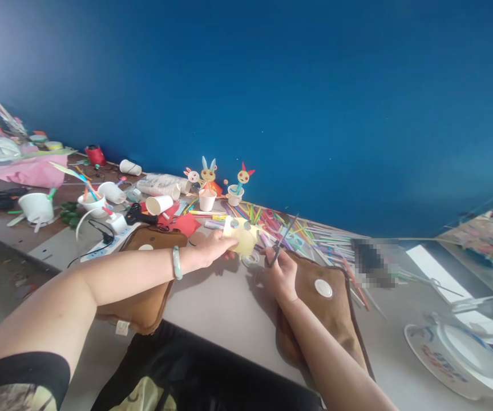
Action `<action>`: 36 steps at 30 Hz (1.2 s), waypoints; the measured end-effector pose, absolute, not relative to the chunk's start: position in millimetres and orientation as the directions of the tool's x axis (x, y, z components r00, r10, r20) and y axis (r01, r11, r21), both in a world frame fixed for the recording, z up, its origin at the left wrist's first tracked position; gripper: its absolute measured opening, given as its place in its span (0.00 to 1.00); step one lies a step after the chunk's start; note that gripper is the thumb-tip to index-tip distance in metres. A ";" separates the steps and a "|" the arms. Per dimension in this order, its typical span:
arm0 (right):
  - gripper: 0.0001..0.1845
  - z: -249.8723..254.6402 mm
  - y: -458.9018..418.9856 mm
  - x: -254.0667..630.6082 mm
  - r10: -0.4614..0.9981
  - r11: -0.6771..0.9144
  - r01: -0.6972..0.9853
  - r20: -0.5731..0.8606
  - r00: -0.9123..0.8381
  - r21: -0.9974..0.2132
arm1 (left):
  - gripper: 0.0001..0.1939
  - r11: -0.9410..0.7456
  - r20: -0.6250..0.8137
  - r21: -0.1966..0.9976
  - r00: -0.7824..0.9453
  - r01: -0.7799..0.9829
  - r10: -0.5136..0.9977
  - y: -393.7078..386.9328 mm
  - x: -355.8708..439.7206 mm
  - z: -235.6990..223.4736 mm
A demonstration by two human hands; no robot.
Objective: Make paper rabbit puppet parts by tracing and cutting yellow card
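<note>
My left hand [219, 246] pinches a piece of pale yellow paper [243, 235] that has round holes cut through it. To its right, my right hand [281, 273] is closed round the handles of a pair of scissors [283, 238], whose blades point up and away from the paper. The scissors and the paper are apart. On the table just below the paper lies a roll of clear tape [250, 260]. Brown cushions lie under my forearms, the left cushion [137, 297] and the right cushion [321, 302].
Paper cups with rabbit-like figures [207, 197] stand against the blue wall. Coloured sticks [272, 220] are strewn along the back. A power strip [112, 242] and white cups [36, 208] are on the left. A white dish [456, 354] sits at the right.
</note>
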State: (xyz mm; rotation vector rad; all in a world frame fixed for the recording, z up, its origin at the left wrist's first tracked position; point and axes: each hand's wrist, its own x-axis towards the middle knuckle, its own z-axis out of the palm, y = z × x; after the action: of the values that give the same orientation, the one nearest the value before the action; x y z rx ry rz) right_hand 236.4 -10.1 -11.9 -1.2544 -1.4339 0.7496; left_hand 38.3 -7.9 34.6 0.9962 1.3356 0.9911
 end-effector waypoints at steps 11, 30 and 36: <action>0.22 -6.1 -19.2 231.9 0.972 0.228 0.137 0.233 0.015 -0.964 | 0.06 0.152 -0.150 0.988 0.156 0.002 0.976 0.8 32.5 26.7; 0.18 -15.1 -18.4 232.4 0.976 0.187 0.240 0.207 0.062 -0.953 | 0.09 0.154 -0.197 0.976 0.317 0.156 0.928 9.5 16.9 21.7; 0.19 -14.3 -13.1 232.2 0.974 0.163 0.213 0.191 0.120 -0.963 | 0.10 0.101 -0.170 0.953 0.228 0.284 0.959 1.9 13.9 34.4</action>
State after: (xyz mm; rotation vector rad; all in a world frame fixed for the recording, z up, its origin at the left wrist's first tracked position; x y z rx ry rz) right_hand 232.2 -13.1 -14.3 -1.2810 -1.3286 0.8708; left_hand 13.9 1.9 34.4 1.4066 1.2703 0.7775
